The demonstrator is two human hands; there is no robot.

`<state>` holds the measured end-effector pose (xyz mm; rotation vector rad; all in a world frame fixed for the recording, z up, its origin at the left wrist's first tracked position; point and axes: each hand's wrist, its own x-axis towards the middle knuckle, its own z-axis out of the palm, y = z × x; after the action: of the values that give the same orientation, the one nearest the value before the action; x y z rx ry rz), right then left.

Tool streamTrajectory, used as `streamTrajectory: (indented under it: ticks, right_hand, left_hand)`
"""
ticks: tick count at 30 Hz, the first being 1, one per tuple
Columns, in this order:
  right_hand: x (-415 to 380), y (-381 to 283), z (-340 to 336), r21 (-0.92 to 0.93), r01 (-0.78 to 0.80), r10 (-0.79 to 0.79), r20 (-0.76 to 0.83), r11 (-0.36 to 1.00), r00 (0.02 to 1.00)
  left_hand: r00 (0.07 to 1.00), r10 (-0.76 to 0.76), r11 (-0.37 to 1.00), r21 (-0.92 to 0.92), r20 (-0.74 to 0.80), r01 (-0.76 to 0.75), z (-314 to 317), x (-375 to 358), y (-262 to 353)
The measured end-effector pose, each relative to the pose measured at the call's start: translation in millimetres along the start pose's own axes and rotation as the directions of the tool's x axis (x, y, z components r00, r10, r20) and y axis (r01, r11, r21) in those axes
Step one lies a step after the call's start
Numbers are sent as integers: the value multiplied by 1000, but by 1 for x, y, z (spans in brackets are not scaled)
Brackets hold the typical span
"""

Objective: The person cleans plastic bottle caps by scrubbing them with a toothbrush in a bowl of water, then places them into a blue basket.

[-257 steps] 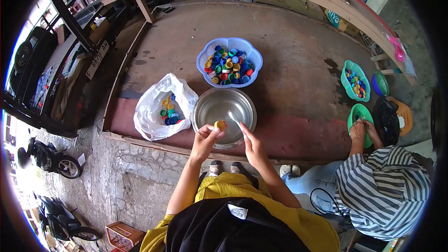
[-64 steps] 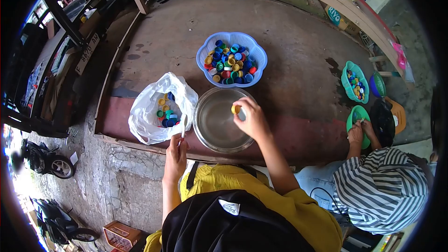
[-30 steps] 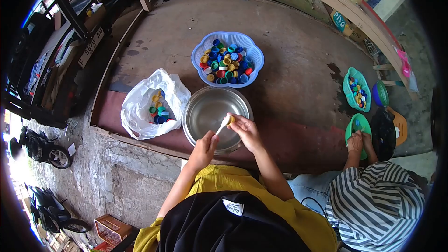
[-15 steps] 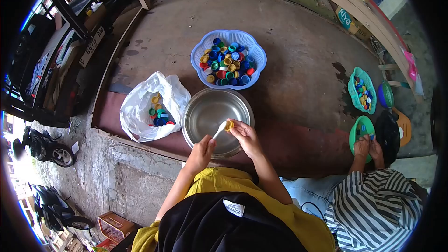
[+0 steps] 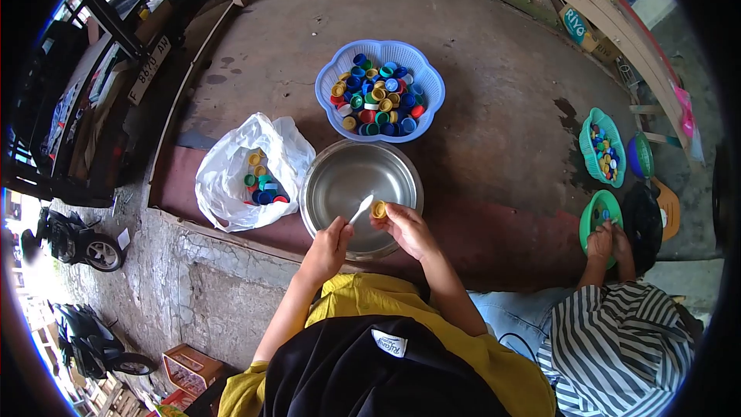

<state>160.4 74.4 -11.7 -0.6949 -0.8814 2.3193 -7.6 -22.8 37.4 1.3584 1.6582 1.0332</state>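
Note:
My left hand [image 5: 327, 249] is closed round the handle of a slim white tool [image 5: 362, 208] with a wider pale end. I cannot make out its exact kind. Between the fingers of my right hand [image 5: 411, 233] is a yellow bottle cap [image 5: 378, 209], its hollow side in view. The tool's end is beside the cap, a small gap apart. Both hands are over the near half of a steel bowl [image 5: 417, 193]. To the left, a white plastic bag [image 5: 220, 185] holds several caps. Behind the bowl stands a blue-purple basket [image 5: 327, 77] full of mixed bottle caps [image 5: 378, 96].
At right, another person in a striped shirt [image 5: 625, 332] has both hands at a green basin [image 5: 587, 224]. Beyond it are a turquoise basket [image 5: 589, 150] of caps and a black bag [image 5: 642, 220]. Motorbikes [image 5: 81, 239] stand on the ground left of the brown tabletop [image 5: 494, 162].
The white tool's end has drawn back from the yellow cap. My right hand has turned the cap and lowered slightly. The other person's hands have shifted a little at the green basin.

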Motion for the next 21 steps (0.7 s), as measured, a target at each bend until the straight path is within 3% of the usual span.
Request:
streamTrajectory:
  ticks: [4, 5, 9, 14, 16, 18, 19, 21]
  right_hand:
    - [-1, -3, 0, 20, -19, 18, 50, 1000, 999]
    - [-2, -3, 3, -92, 14, -13, 11, 996, 1000]
    - [-4, -5, 6, -33, 7, -9, -35, 999, 999]
    - [-1, -2, 2, -69, 19, -20, -23, 997, 1000]
    - [-1, -3, 7, -74, 88, -94, -74, 993, 993]
    - [1, -6, 13, -123, 196, -210, -119, 973, 970]
    - [1, -1, 9, -274, 204, -246, -125, 940, 961]
    - [0, 1, 10, -300, 267, -314, -118, 916, 942]
  left_hand:
    - [1000, 6, 997, 77, 3, -6, 7, 0, -2]
    - [999, 11, 999, 32, -42, -10, 6, 3, -11]
    - [998, -36, 999, 34, 52, 34, -3, 2, 9]
    - [1000, 8, 1000, 15, 26, -9, 0, 2, 2]
    - [996, -36, 998, 51, 87, 32, -2, -1, 10]
    - [999, -32, 999, 25, 20, 32, 1, 1, 2]
    - [999, -30, 999, 13, -13, 30, 2, 2, -1]
    - [998, -51, 999, -10, 42, 51, 0, 0, 5]
